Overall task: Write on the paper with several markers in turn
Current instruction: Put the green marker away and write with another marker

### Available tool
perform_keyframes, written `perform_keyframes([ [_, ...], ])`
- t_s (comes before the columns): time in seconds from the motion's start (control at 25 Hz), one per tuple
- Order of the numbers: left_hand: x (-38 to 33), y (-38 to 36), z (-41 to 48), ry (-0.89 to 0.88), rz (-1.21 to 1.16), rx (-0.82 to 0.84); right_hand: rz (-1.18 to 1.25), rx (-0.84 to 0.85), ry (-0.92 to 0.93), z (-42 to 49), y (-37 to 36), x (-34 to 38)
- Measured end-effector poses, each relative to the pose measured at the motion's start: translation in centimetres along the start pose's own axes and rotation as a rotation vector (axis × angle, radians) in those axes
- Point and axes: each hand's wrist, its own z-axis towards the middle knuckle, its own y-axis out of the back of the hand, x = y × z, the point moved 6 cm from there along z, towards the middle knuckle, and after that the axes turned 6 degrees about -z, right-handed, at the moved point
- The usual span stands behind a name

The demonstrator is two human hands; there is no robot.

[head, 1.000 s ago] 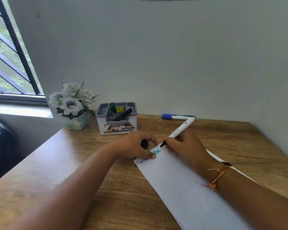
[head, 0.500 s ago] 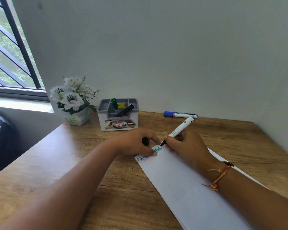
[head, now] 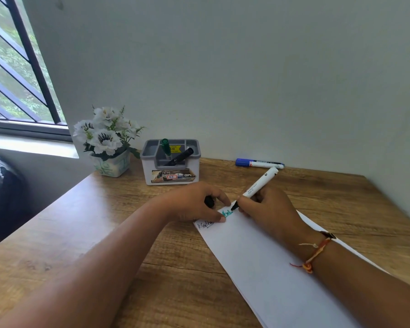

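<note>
On wood-grain surface: flat white paper.
Right hand: fingers clamped round smooth white marker.
Left hand: fingers curled on black cap.

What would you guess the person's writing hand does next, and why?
Probably it slides the marker a little to the right and writes on: the tip rests on the paper at the end of a short green word, the right hand grips it, and the left hand pins the sheet.

Single head cam, looks fwd/down, close over desk toward wall.
</note>
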Motion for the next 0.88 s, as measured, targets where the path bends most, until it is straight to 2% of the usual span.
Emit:
perform_keyframes([
  [0.56,-0.09,0.01,-0.05,0.014,-0.004,0.008,0.006,-0.056,-0.01,0.26,0.49,-0.28],
  [0.88,-0.22,-0.07,-0.22,0.021,-0.002,0.002,-0.016,-0.015,-0.001,0.03,0.37,-0.01],
])
